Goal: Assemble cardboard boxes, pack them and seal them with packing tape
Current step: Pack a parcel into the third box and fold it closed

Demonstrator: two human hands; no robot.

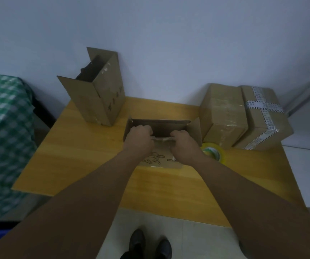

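Note:
A small open cardboard box (161, 126) with a rabbit drawing on its near side sits mid-table. My left hand (140, 136) and my right hand (183, 142) both grip its near top flap, fingers curled over the edge. The far flap and the right side flap stand up. A roll of clear packing tape (215, 152) with a green-yellow core lies just right of my right hand, touching the box's right side.
A tall open cardboard box (98, 94) stands at the back left of the yellow wooden table (86, 161). Two sealed boxes (225, 114) (264, 118) sit at the back right. A green checked cloth (2, 128) covers furniture on the left.

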